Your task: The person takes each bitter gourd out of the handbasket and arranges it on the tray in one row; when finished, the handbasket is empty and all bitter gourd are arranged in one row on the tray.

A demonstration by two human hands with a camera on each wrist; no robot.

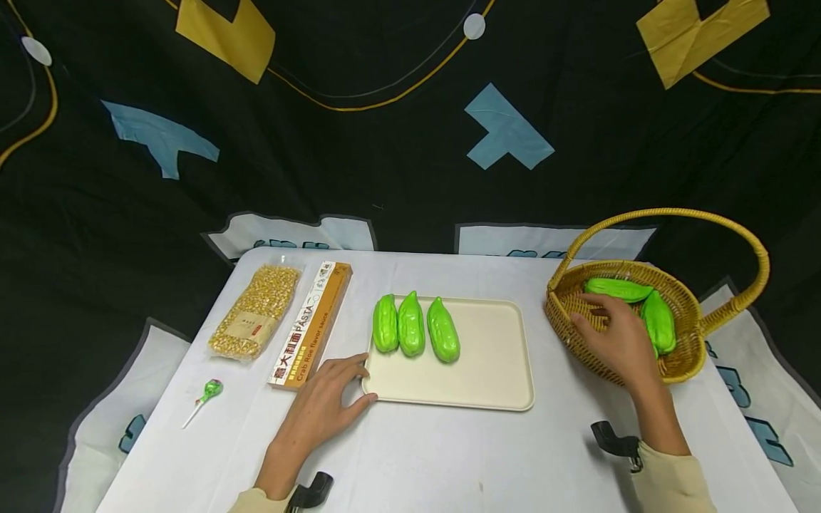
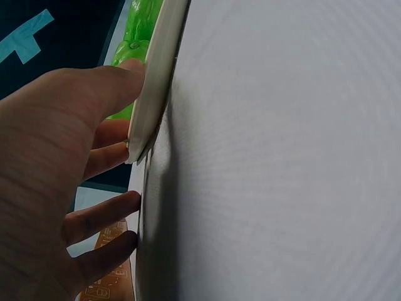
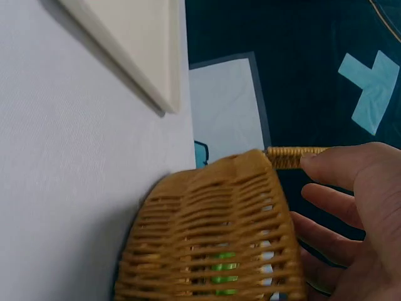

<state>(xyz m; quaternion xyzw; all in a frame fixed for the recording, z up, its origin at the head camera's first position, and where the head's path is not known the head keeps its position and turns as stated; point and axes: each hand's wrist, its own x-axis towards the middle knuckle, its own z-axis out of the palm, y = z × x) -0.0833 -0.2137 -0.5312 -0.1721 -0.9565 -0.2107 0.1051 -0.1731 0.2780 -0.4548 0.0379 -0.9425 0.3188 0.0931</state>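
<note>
- A white-covered tabletop [image 1: 417,456] fills the lower middle of the head view, with a small brownish mark near its bottom edge.
- Behind it hangs a black cloth [image 1: 372,178], with light-blue shapes at upper left and upper right of centre, yellow shapes along the top, and thin curved yellow lines carrying white discs.
- White panels [image 1: 551,240] with dark borders and blue marks show along the cloth's lower part, behind the tabletop and down both sides.
- At the centre of the frame lies a cream tray [image 1: 487,363]; three green vegetables [image 1: 411,324] rest side by side in its left half.
- The left hand [image 1: 327,402] is spread, thumb and nearest fingers touching the rim at the tray's lower-left corner.
- At the right stands a wicker basket [image 1: 571,342], its tall handle [image 1: 673,212] arching up; at least two more green vegetables lie inside.
- The right hand [image 1: 618,335] hangs over the basket's left side, fingers apart and loosely bent, with nothing visible in its grasp; contact inside cannot be told.
- On the tabletop's left side lie a bag of yellow kernels [image 1: 256,313], a slanted pasta box [image 1: 312,324] and a green-topped lollipop [image 1: 212,388].
</note>
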